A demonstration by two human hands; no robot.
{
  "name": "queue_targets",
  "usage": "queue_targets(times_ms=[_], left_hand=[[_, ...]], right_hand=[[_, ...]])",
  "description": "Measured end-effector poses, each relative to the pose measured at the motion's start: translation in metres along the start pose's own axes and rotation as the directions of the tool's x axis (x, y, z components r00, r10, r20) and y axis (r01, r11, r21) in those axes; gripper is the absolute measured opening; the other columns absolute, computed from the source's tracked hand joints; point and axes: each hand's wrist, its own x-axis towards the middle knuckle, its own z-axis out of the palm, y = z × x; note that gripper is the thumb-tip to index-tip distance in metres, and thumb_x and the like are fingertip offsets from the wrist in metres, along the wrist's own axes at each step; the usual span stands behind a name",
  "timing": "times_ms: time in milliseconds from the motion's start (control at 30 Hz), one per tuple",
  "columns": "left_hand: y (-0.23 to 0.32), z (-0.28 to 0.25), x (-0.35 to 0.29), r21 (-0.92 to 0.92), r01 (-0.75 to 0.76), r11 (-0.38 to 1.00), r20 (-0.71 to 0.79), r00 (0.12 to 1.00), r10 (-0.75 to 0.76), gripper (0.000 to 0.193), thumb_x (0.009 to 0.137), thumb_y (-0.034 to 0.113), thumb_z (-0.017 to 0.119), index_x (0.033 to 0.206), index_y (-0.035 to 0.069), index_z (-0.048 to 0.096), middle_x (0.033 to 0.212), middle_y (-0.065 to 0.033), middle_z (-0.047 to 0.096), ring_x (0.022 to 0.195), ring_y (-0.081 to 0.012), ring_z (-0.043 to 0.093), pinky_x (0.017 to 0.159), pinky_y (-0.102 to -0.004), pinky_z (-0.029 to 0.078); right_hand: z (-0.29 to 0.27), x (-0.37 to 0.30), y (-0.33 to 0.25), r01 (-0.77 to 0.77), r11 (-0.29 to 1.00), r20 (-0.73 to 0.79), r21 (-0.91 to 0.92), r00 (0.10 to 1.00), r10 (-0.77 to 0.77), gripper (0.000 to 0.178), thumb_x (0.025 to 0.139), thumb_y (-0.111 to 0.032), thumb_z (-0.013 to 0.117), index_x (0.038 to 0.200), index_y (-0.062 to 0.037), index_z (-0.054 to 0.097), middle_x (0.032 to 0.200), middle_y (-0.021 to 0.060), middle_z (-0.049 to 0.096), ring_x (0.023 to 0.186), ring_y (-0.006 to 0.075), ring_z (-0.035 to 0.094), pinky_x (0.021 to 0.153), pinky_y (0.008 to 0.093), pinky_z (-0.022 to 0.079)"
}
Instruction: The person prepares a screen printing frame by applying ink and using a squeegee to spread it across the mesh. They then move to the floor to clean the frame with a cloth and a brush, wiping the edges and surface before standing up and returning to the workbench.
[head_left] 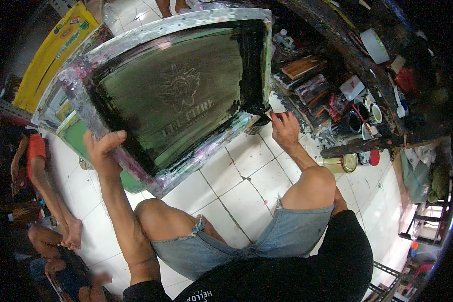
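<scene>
A large silk-screen frame point(209, 151) with paint-smeared edges is tilted in front of me. Its greyish mesh point(136, 93) carries a pale crowned-head design with lettering, and black ink is spread along the sides. My left hand point(104, 148) is closed on the frame's lower left side, thumb on top and fingers mostly hidden. At the lower right corner, my right hand point(285, 132) has its fingers pinched together. A small dark, ink-covered thing point(260, 120) lies right by those fingertips; what they hold cannot be made out.
More frames, one with a green face point(78, 133), and a yellow panel point(48, 58) lean at the left. A cluttered, ink-stained shelf point(332, 143) with a white roll point(375, 45) stands right. Tins point(348, 162) lie beneath it. Other people's legs point(50, 186) show at left and top.
</scene>
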Motion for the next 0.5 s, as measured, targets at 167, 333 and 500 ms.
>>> queue_targets(times_ms=[167,333,500], left_hand=[[0.009,0.016,0.009,-0.208,0.126,0.970,-0.001,0.992,-0.129,0.028,0.060,0.017,0.066,0.082,0.003,0.057,0.084,-0.0085,0.056,0.079,-0.0220,0.059,0.081,-0.0369,0.049],[0.007,0.015,0.010,-0.203,0.143,0.969,0.010,0.989,-0.144,0.032,0.059,0.018,0.066,0.087,0.003,0.057,0.083,-0.0080,0.055,0.083,-0.0226,0.059,0.078,-0.0367,0.049],[-0.004,0.006,0.013,-0.177,0.138,0.974,-0.030,0.989,-0.145,0.034,0.060,0.018,0.066,0.089,0.004,0.057,0.085,-0.0073,0.055,0.083,-0.0227,0.058,0.080,-0.0365,0.048]], right_hand=[[0.020,-0.002,0.005,-0.011,1.000,0.026,0.023,1.000,0.010,0.034,0.066,-0.002,0.061,0.100,-0.0048,0.064,0.086,0.0091,0.055,0.081,0.0278,0.052,0.065,0.0385,0.044],[0.027,-0.020,0.009,0.084,0.993,0.153,0.085,0.983,-0.097,0.038,0.063,-0.001,0.059,0.100,-0.0050,0.063,0.088,0.0087,0.056,0.082,0.0281,0.051,0.065,0.0381,0.044],[0.012,-0.002,0.002,0.021,0.997,0.081,0.068,0.996,-0.026,0.035,0.064,-0.002,0.059,0.099,-0.0057,0.063,0.089,0.0071,0.057,0.081,0.0252,0.052,0.065,0.0362,0.043]])
